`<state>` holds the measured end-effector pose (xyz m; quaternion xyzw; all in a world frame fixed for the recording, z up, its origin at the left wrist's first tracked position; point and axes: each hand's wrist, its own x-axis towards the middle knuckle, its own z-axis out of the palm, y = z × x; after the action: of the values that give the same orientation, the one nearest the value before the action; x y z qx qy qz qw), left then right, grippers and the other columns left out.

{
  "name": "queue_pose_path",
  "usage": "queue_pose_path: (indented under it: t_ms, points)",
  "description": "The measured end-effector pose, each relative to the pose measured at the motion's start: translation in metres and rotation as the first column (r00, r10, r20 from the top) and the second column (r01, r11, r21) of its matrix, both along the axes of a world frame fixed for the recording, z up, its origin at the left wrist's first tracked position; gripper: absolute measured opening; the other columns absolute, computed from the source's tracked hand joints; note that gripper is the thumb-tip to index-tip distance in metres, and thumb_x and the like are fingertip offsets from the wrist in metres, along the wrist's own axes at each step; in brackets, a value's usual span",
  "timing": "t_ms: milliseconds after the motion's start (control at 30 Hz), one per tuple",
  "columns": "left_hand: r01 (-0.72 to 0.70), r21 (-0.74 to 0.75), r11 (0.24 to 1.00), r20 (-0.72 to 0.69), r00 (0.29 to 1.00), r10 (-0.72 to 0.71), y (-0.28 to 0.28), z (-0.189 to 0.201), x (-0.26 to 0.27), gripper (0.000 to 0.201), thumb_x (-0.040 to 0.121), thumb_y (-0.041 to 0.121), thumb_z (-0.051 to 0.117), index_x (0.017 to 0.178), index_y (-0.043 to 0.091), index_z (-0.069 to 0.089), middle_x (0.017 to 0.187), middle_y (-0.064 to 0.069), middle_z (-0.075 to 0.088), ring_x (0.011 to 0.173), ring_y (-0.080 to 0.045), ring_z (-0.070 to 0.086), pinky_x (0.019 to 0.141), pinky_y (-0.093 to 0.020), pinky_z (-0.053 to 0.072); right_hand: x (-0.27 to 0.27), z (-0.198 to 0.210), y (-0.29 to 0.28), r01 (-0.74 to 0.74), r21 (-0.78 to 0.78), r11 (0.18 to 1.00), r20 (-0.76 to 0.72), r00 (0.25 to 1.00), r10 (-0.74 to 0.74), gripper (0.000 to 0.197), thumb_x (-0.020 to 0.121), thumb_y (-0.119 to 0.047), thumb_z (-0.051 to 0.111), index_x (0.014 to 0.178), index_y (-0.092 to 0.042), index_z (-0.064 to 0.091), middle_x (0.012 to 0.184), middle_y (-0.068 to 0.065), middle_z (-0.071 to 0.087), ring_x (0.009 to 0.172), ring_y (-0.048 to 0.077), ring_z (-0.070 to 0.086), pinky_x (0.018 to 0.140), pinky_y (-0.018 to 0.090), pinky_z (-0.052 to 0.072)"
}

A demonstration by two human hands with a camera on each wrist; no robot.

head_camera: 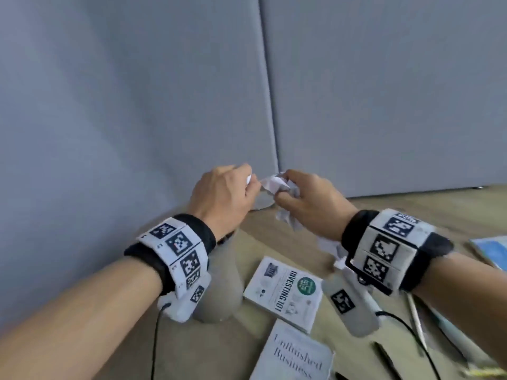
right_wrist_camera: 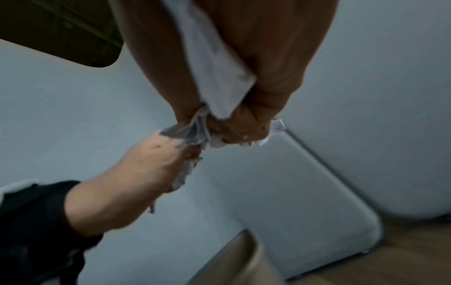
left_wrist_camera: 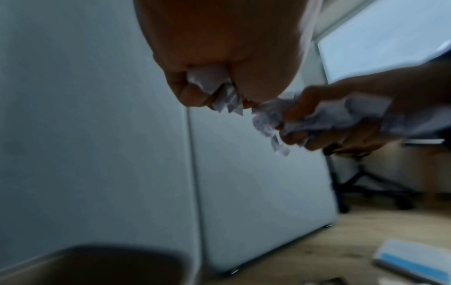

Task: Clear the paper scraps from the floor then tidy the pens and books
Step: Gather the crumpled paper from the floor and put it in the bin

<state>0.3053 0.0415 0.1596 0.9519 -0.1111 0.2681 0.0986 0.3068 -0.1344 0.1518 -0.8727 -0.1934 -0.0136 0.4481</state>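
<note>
"How many books?"

"Three: Investing 101 (head_camera: 285, 286), Unfinished Business (head_camera: 296, 355) and a blue book (head_camera: 491, 250) at the right edge."

"Pens?"

"Two I can count, a white pen (head_camera: 415, 316) and a black pen (head_camera: 384, 355). The blur to their right may be more; I can't tell."

"Paper?"

"Two wads: the left wad (left_wrist_camera: 214, 86) gripped in my left hand (head_camera: 222, 193), the right wad (head_camera: 274, 182) in my right hand (head_camera: 310, 198). The bits within each are too crumpled to count."

"Bins?"

"One bin (head_camera: 219, 283). And two wall panels (head_camera: 123, 105) behind it."
</note>
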Motion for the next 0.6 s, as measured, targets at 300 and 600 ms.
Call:
queue_pose_path:
  t_ms: [300, 600]
  points:
    - [-0.616, -0.425, 0.664, -0.545, 0.759, 0.355, 0.116, -0.047, -0.001, 0.072, 0.084, 0.066, 0.010, 0.105, 0.015, 0.056, 0.112, -0.015, 0.063, 0.099, -0.032, 0.057, 0.097, -0.044, 0.043, 0.042, -0.038, 0.196, 0.021, 0.005, 1.000, -0.263, 0.965, -0.019, 0.039, 0.091, -0.035, 0.048, 0.122, -0.013, 0.055, 0.120, 0.016, 0.062, 0.110, 0.033, 0.058, 0.082, 0.030, 0.042]
    - [-0.769, -0.225, 0.599, -0.548, 0.608, 0.575, 0.109, -0.053, 0.012, 0.073, 0.092, 0.059, 0.011, 0.124, 0.009, 0.053, 0.128, -0.022, 0.056, 0.120, -0.039, 0.050, 0.105, -0.050, 0.035, 0.048, -0.050, 0.137, -0.213, -0.037, 0.976, -0.171, 0.964, 0.204, 0.035, 0.092, -0.031, 0.059, 0.124, -0.019, 0.062, 0.124, 0.003, 0.064, 0.117, 0.018, 0.058, 0.100, 0.029, 0.043]
